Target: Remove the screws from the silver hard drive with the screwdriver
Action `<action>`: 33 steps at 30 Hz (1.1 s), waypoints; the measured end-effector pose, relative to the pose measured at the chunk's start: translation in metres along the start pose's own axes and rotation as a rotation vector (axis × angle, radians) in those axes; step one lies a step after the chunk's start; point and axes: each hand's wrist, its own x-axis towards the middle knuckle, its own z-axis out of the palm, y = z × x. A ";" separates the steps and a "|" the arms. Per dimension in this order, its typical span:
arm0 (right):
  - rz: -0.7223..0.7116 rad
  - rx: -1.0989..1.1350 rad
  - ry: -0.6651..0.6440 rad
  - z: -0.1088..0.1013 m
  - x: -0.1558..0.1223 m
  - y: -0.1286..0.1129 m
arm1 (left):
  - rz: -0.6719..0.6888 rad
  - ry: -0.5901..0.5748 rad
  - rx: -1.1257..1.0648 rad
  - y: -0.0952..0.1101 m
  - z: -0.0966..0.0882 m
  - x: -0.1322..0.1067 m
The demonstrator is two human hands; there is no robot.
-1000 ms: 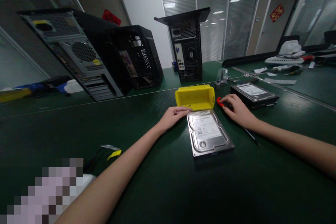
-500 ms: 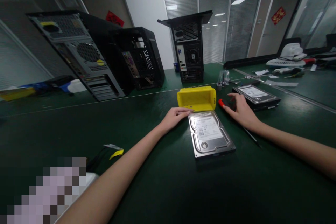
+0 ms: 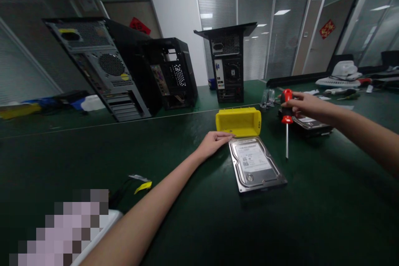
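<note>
My right hand (image 3: 307, 106) is closed round the red and black handle of a screwdriver (image 3: 287, 119), its shaft pointing down above the table. A silver hard drive (image 3: 257, 164) lies flat with its label up. At its far left corner, the fingertips of my left hand (image 3: 215, 143) are closed together against the drive. Just behind the drive is a yellow plastic bin (image 3: 238, 122), its opening facing me, with a tiny dark item inside. Beneath and behind my right hand, a second hard drive (image 3: 313, 124) rests on a dark block, partly covered.
Three computer cases stand at the back: a grey-backed tower (image 3: 109, 66), an opened black case (image 3: 174, 72) and another black tower (image 3: 229, 66). Clear plastic pieces (image 3: 267, 97) sit right of the bin. Cables with a yellow tag (image 3: 143, 187) lie left of my forearm.
My right hand has picked up the screwdriver from the table and raised it, turning its shaft downward. My left hand stays at the drive's corner. The whole view has shifted slightly.
</note>
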 end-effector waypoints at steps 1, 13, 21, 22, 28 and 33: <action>0.031 0.033 -0.015 -0.005 0.008 -0.013 | 0.000 0.000 -0.003 0.000 0.000 0.000; -0.214 0.234 -0.048 0.035 0.079 -0.132 | -0.013 -0.014 -0.041 0.013 -0.002 -0.005; -0.282 0.000 -0.373 0.077 0.087 -0.124 | -0.046 -0.048 -0.099 0.021 -0.005 -0.001; -0.275 -0.011 -0.404 0.079 0.089 -0.119 | -0.052 -0.048 -0.113 0.019 -0.004 0.001; -0.261 -0.123 -0.480 0.071 0.092 -0.106 | -0.084 -0.017 -0.123 0.014 0.000 0.011; -0.229 -0.193 -0.506 0.060 0.090 -0.104 | -0.076 0.012 -0.088 0.017 0.001 0.012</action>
